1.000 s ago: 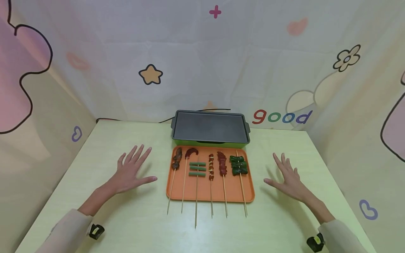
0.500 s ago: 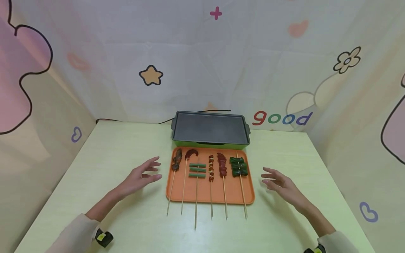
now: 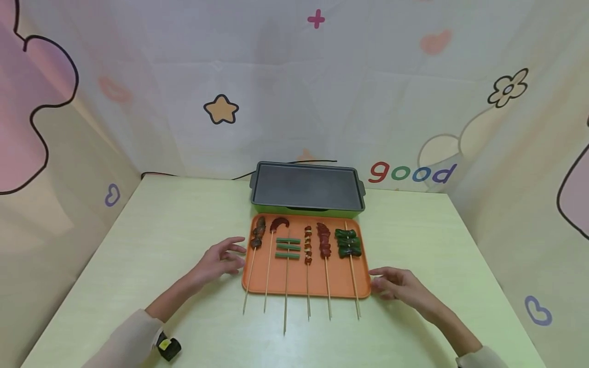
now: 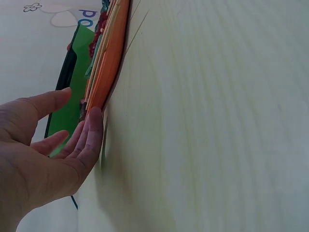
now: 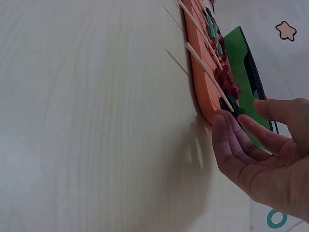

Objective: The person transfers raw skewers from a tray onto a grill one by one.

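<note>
Orange tray [image 3: 299, 278] of six skewers [image 3: 324, 243], table centre, grill [image 3: 307, 186] at its 12 o'clock. Left hand [image 3: 220, 259] at 9, right hand [image 3: 397, 286] at 4: fingers loosely spread, at the rims, gripping nothing. Tray not yet lifted.

You'll see a dark griddle [image 3: 307, 185] with a green base at the table's [image 3: 161, 214] far edge, its black cord [image 3: 193, 175] trailing toward the far left corner.

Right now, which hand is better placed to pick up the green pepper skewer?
Probably the right hand: it sits at the tray's right front corner, close to the pepper skewer's stick. The left hand is at the opposite edge.
</note>
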A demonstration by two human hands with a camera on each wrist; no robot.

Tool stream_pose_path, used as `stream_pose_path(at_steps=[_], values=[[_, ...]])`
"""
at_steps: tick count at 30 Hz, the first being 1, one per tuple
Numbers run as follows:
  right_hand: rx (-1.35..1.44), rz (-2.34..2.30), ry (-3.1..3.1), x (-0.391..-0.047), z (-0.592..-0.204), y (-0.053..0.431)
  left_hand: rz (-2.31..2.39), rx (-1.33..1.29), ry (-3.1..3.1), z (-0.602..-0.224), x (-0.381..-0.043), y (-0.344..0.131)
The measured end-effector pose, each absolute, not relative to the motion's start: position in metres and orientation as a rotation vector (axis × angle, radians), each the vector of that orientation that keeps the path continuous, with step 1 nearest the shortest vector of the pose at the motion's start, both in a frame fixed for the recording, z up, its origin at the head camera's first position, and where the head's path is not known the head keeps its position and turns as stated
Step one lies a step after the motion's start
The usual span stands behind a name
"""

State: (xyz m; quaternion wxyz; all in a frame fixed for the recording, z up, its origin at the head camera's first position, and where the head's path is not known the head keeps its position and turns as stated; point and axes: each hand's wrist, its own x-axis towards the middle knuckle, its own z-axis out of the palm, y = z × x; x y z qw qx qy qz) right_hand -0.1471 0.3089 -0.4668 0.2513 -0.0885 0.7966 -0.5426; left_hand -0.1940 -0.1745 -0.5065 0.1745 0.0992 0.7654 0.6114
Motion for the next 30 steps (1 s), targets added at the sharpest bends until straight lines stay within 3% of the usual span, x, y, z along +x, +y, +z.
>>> stream_pose_path(at_steps=[30], values=[[-0.020,-1.669,1.909,-0.116,-0.490,0.275,1.610,0.280,2.231,-0.514,-0.203,-0.172]])
